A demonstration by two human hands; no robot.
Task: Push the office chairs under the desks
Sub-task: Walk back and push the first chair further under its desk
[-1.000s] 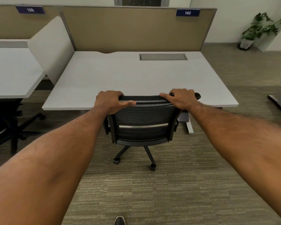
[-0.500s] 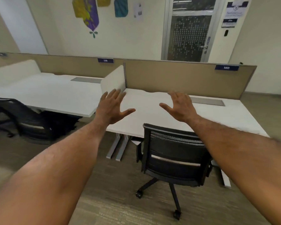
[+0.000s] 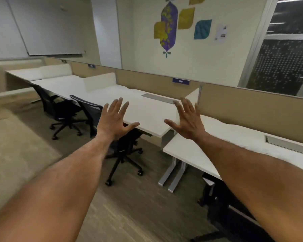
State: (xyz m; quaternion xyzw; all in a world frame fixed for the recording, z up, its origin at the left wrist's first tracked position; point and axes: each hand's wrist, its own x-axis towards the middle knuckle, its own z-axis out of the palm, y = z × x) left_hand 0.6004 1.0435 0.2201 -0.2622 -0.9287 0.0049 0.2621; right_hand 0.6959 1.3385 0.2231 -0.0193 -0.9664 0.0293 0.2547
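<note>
Here, a grey-brown carpeted floor [image 3: 138, 203] underfoot and a cream wall with purple, yellow and teal leaf-shaped decals [image 3: 168, 27] behind. Below that wall, one long beige fabric partition [image 3: 252, 110], with four white rectangular surfaces [image 3: 152, 119] in a row before it.

Three black mesh office chairs on castors:
- The far chair [image 3: 63, 110] at the second surface from the left.
- The middle chair [image 3: 124, 145] at the third, backrest out past the edge, partly hidden by the left forearm.
- The near chair [image 3: 212, 191] tucked under the nearest surface, largely hidden by the right forearm.

Left grip [image 3: 115, 123] and right grip [image 3: 188, 121] both released, fingers straight and spread, raised in the air before the third surface. Two small purple number tags [image 3: 180, 81] on the partition, one reading 139.
</note>
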